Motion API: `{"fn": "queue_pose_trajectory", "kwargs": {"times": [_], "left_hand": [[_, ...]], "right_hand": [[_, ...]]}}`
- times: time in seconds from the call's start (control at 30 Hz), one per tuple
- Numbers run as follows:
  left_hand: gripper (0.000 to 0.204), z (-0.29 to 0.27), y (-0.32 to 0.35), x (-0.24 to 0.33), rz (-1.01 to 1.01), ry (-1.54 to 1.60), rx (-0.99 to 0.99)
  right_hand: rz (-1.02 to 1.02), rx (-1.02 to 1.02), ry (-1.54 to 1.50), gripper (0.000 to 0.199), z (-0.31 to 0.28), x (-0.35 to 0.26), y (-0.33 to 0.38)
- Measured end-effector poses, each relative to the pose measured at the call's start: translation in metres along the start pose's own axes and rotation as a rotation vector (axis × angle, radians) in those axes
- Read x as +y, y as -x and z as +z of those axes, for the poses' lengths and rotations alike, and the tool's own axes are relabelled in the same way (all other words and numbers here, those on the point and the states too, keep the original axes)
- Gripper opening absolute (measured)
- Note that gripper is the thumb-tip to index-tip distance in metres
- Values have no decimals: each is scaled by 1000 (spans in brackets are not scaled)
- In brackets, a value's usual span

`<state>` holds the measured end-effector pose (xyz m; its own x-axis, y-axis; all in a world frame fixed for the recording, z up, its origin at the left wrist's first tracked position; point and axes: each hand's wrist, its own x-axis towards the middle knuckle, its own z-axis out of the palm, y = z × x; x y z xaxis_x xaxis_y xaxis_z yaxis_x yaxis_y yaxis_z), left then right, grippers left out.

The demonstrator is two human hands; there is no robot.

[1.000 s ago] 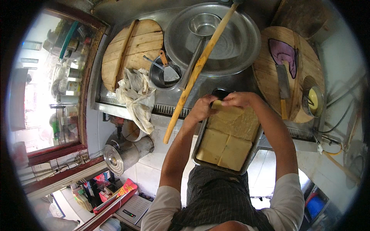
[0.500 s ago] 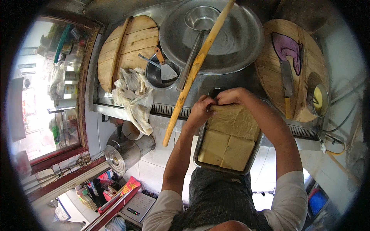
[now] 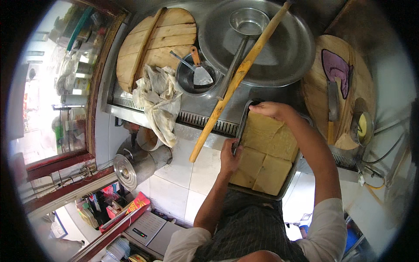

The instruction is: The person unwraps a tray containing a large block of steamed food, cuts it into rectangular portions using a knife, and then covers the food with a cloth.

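Down from the far end comes the left hand [image 3: 230,158]: half a second ago it was beside the right hand [image 3: 270,110], both at the top edge of the yellow sheet, and now it is on the left side of the metal tray [image 3: 241,125]. Its fingers and thumb are closed on the rim there. The right hand remains at the far end, fingertips now at the far left corner; whether they grasp the rim or only touch the sheet, I cannot tell.

The tray slants in front of the apron [image 3: 248,227], its far end near the counter. Inside, the far yellow sheet [image 3: 266,133] lies flat beyond two near yellow slabs [image 3: 276,172], side by side as before.

The whole view has swung a little, yet the wooden stick [image 3: 241,76] still crosses the large basin [image 3: 288,54] next to the ladle [image 3: 248,22], and the cloth [image 3: 159,102] still hangs over the counter edge. On the right-hand board [image 3: 316,94], the cleaver [image 3: 333,102] lies unmoved.
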<state>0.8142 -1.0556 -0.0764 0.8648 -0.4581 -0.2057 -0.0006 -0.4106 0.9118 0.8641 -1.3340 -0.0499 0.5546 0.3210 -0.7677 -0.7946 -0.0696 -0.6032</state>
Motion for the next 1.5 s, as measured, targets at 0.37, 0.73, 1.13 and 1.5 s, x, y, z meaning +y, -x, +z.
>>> {"fn": "queue_pose_trajectory", "kwargs": {"times": [0.37,0.73,1.13,1.5], "left_hand": [[21,1,-8,2,121,-96,30],[20,-3,-11,7,207,-110,24],[16,-5,-12,4,126,-65,-14],[16,-5,-14,4,164,-60,6]], "right_hand": [[99,-60,128,42,2,-8,1],[166,-6,283,40,-2,-8,-12],[178,-68,520,47,14,-29,-2],[182,-67,420,51,7,-22,0]]}}
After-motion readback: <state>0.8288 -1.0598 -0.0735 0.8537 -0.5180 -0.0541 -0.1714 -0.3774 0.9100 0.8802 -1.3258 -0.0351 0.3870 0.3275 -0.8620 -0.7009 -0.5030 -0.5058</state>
